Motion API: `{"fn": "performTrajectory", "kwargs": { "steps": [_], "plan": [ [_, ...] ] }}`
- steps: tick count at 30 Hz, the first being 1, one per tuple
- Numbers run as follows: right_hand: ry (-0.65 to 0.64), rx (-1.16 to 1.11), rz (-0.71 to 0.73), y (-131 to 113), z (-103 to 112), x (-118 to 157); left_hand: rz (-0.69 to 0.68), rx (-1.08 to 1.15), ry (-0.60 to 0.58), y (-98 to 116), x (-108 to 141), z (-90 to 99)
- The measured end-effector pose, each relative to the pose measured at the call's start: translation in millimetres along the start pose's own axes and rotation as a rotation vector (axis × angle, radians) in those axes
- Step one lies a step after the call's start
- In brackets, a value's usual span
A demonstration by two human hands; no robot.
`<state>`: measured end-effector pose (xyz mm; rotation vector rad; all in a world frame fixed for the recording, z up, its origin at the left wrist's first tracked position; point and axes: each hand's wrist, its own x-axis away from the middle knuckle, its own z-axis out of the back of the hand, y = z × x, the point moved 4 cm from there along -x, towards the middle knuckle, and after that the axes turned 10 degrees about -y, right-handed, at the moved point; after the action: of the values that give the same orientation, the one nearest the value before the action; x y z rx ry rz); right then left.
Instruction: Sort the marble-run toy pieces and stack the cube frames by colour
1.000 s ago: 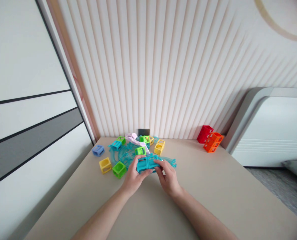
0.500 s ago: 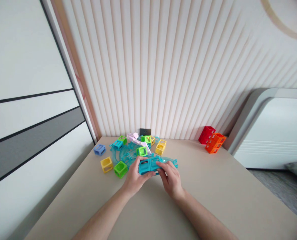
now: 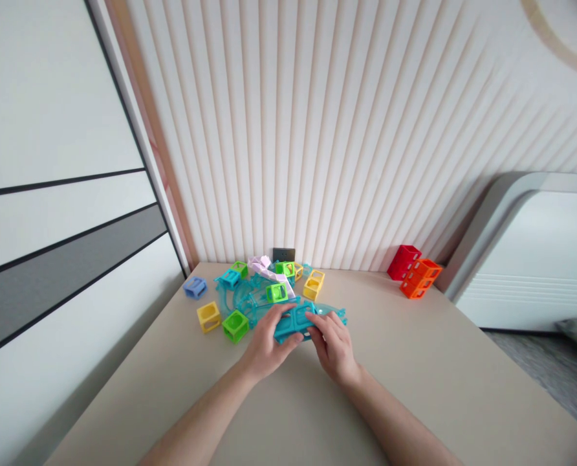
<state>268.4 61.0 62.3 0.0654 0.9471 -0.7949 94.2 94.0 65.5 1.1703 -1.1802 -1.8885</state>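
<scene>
A pair of teal hollow blocks (image 3: 295, 321), joined side by side, is held between my two hands above the table. My left hand (image 3: 265, 340) wraps the left part, fingers on top and thumb along the near side. At the right end, my right hand (image 3: 333, 343) grips with its fingertips on the upper face and thumb beneath. Just behind them lie translucent teal track pieces (image 3: 242, 299), partly hidden by my hands and the blocks. Close to my left hand is a green hollow block (image 3: 235, 326), with a yellow hollow block (image 3: 208, 317) beside it.
Stacked red blocks (image 3: 403, 262) and orange blocks (image 3: 419, 279) stand at the table's back right. Against the ribbed wall (image 3: 288, 129) is a black box-like object (image 3: 284, 254). A pale lilac piece (image 3: 272, 272), a blue block (image 3: 195, 287) and yellow blocks (image 3: 314, 285) sit around the pile.
My left hand has shifted slightly right over the teal blocks, covering more of their left part. My right hand stays nearly in place. The camera view has moved slightly.
</scene>
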Motion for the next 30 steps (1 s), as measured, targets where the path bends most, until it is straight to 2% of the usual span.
{"fn": "performTrajectory", "kwargs": {
  "steps": [6, 10, 15, 19, 22, 25, 30],
  "plan": [
    [0.091, -0.064, -0.167, 3.5, -3.3, -0.9, 0.193, 0.186, 0.044, -14.4, 1.4, -6.6],
    [0.016, -0.143, -0.262, 5.0, -12.2, -3.0, 0.255, 0.37, 0.065, -19.1, 0.9, -12.4],
    [-0.044, -0.22, -0.315, 4.8, -19.0, -2.4, 0.256, 0.434, 0.055, -20.0, 4.3, -17.3],
    [-0.093, -0.282, -0.293, 1.0, -25.2, -1.4, 0.289, 0.385, 0.04, -26.3, 7.5, -18.4],
    [-0.095, -0.307, -0.306, -1.9, -29.1, -0.1, 0.255, 0.273, 0.063, -31.5, 8.4, -15.4],
    [-0.094, -0.313, -0.313, -3.7, -31.1, 0.4, 0.226, 0.196, 0.104, -36.3, 8.7, -11.4],
    [-0.098, -0.343, -0.33, -6.6, -29.5, -1.3, 0.277, 0.178, 0.188, -42.2, 10.6, -8.0]
  ]
}}
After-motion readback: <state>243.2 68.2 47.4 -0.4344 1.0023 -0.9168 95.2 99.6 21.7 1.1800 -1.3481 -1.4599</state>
